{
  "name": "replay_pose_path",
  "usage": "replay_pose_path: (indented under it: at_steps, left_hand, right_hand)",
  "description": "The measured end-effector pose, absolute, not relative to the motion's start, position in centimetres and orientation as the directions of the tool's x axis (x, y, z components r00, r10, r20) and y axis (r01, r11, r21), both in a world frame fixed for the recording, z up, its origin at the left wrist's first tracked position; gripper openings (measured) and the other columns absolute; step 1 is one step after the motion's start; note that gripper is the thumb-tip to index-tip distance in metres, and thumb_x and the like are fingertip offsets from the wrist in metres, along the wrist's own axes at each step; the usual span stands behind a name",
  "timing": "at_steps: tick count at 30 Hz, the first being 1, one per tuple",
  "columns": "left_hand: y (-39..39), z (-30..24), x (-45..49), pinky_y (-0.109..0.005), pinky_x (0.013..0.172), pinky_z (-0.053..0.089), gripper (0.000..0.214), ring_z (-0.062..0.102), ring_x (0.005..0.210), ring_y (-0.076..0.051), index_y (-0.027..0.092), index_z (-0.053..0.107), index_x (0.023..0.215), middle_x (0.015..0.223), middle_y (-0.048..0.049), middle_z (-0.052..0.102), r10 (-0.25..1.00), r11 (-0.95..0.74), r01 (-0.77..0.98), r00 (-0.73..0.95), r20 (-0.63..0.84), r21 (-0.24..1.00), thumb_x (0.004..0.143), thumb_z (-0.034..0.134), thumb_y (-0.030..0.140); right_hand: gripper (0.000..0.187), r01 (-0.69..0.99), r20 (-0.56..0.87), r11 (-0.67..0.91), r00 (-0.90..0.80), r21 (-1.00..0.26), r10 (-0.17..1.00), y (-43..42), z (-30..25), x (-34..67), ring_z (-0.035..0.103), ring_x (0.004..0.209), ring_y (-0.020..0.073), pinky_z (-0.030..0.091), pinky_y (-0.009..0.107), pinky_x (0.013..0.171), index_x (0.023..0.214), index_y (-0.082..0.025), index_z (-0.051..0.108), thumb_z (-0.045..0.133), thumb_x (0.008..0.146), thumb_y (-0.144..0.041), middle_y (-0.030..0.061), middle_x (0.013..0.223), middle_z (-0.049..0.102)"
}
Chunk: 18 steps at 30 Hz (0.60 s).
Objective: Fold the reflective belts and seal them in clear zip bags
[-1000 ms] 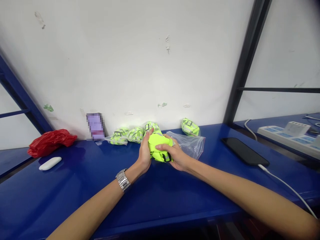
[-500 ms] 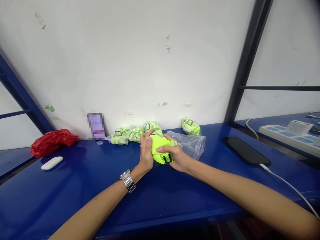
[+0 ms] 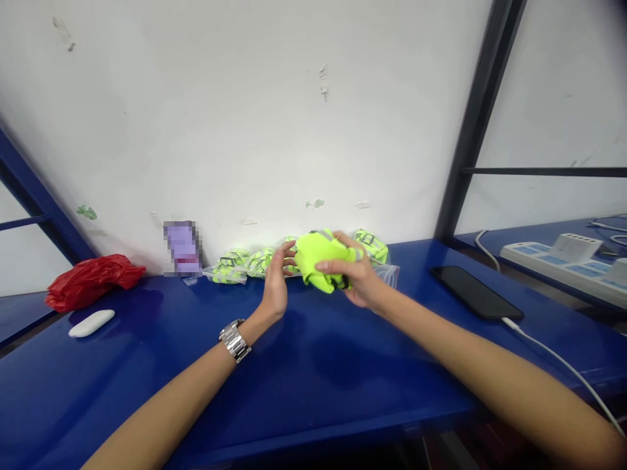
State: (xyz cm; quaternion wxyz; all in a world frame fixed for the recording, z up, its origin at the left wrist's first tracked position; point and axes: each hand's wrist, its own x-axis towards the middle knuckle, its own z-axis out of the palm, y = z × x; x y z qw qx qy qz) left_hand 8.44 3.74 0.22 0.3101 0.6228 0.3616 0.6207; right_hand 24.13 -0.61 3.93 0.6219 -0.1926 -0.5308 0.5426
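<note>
One hand, the right (image 3: pixel 363 277), has its fingers closed around a crumpled yellow-green bundle (image 3: pixel 317 258), held above the blue table (image 3: pixel 294 385); beside it the left hand (image 3: pixel 275 287) spreads its fingers, contact unclear. Behind, the bundle and hands partly block a clear bag (image 3: pixel 389 277), a row of bagged bundles (image 3: pixel 229 267) and one more at right. Farther out lie a red bag (image 3: pixel 95 282) and a black phone (image 3: pixel 475 291). The held bundle's longer axis runs roughly left-right, grey-striped side up.
</note>
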Motion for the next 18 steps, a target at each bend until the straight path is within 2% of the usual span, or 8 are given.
replay_pose_path:
  at_steps: [2, 4, 6, 7, 8, 10, 12, 18]
  left_hand:
    - [4.6, 0.5, 8.4, -0.04, 0.091, 0.044, 0.049, 0.055, 0.105, -0.026, 0.019, 0.056, 0.123, 0.114, -0.0115, 0.059, 0.738, -0.671, 0.343, 0.223, 0.636, 0.658, 0.093, 0.038, 0.052]
    - [5.1, 0.6, 9.1, -0.045, 0.097, 0.04, 0.054, 0.051, 0.113, -0.03, 0.016, 0.052, 0.125, 0.121, -0.0148, 0.055, 0.588, -0.796, 0.517, 0.535, 0.607, 0.316, 0.087, 0.05, 0.054]
    - [5.2, 0.6, 10.7, -0.048, 0.099, 0.037, 0.07, 0.048, 0.117, -0.034, 0.014, 0.046, 0.13, 0.127, -0.0178, 0.051, 0.454, -0.864, 0.502, 0.75, 0.48, 0.032, 0.08, 0.058, 0.061]
    - [5.0, 0.6, 11.8, -0.048, 0.101, 0.036, 0.078, 0.047, 0.119, -0.034, 0.014, 0.042, 0.133, 0.13, -0.0182, 0.05, 0.409, -0.879, 0.473, 0.808, 0.423, -0.054, 0.077, 0.059, 0.065]
    - [4.8, 0.6, 13.0, -0.047, 0.101, 0.035, 0.083, 0.047, 0.12, -0.034, 0.014, 0.039, 0.135, 0.131, -0.0182, 0.049, 0.378, -0.887, 0.449, 0.841, 0.388, -0.11, 0.075, 0.059, 0.068]
    - [3.6, 0.5, 15.3, -0.045, 0.1, 0.035, 0.078, 0.05, 0.118, -0.032, 0.014, 0.036, 0.136, 0.129, -0.0169, 0.053, 0.358, -0.885, 0.43, 0.874, 0.328, -0.178, 0.081, 0.052, 0.067]
    - [1.7, 0.3, 16.9, -0.045, 0.092, 0.04, 0.068, 0.058, 0.105, -0.031, 0.012, 0.036, 0.136, 0.113, -0.015, 0.062, 0.381, -0.865, 0.444, 0.884, 0.272, -0.234, 0.089, 0.044, 0.06]
    - [-4.6, 0.9, 14.1, -0.048, 0.088, 0.041, 0.062, 0.063, 0.091, -0.03, 0.007, 0.041, 0.132, 0.1, -0.0155, 0.066, 0.376, -0.811, 0.449, 0.891, 0.254, -0.374, 0.092, 0.042, 0.055]
  right_hand:
    - [0.04, -0.429, 0.507, 0.433, -0.07, -0.793, 0.859, 0.0, 5.0, 25.6, 0.06, 0.066, 0.0152, 0.05, 0.027, 0.058, 0.092, -0.02, 0.057, 0.078, 0.058, -0.02, -0.0019, 0.078, 0.061]
    - [0.038, -0.402, 0.534, 0.488, -0.002, -0.775, 0.846, 0.5, 5.6, 26.8, 0.06, 0.068, 0.0159, 0.051, 0.028, 0.06, 0.09, -0.02, 0.056, 0.077, 0.059, -0.021, -0.0008, 0.081, 0.062]
    - [0.037, -0.398, 0.547, 0.516, 0.041, -0.759, 0.836, 1.1, 5.9, 27.8, 0.06, 0.068, 0.0157, 0.052, 0.029, 0.061, 0.087, -0.02, 0.055, 0.077, 0.058, -0.021, -0.0005, 0.082, 0.062]
    - [0.037, -0.399, 0.549, 0.523, 0.057, -0.753, 0.834, 1.3, 5.9, 28.2, 0.059, 0.068, 0.0155, 0.052, 0.029, 0.061, 0.085, -0.019, 0.055, 0.078, 0.057, -0.021, -0.0006, 0.081, 0.062]
    - [0.036, -0.401, 0.55, 0.529, 0.072, -0.748, 0.832, 1.5, 5.9, 28.5, 0.059, 0.067, 0.0153, 0.052, 0.029, 0.061, 0.084, -0.019, 0.055, 0.078, 0.056, -0.02, -0.0009, 0.08, 0.062]
    - [0.035, -0.401, 0.543, 0.535, 0.105, -0.743, 0.833, 1.8, 5.9, 29.1, 0.059, 0.066, 0.0152, 0.052, 0.028, 0.059, 0.081, -0.02, 0.054, 0.078, 0.055, -0.02, -0.0017, 0.078, 0.061]
    - [0.035, -0.402, 0.536, 0.543, 0.14, -0.737, 0.832, 2.1, 5.9, 29.6, 0.059, 0.065, 0.0152, 0.051, 0.028, 0.056, 0.081, -0.02, 0.054, 0.078, 0.055, -0.021, -0.0022, 0.076, 0.06]
    - [0.034, -0.416, 0.535, 0.548, 0.159, -0.726, 0.83, 2.5, 6.0, 30.5, 0.06, 0.065, 0.0161, 0.05, 0.028, 0.054, 0.082, -0.021, 0.057, 0.078, 0.055, -0.02, -0.0016, 0.075, 0.06]
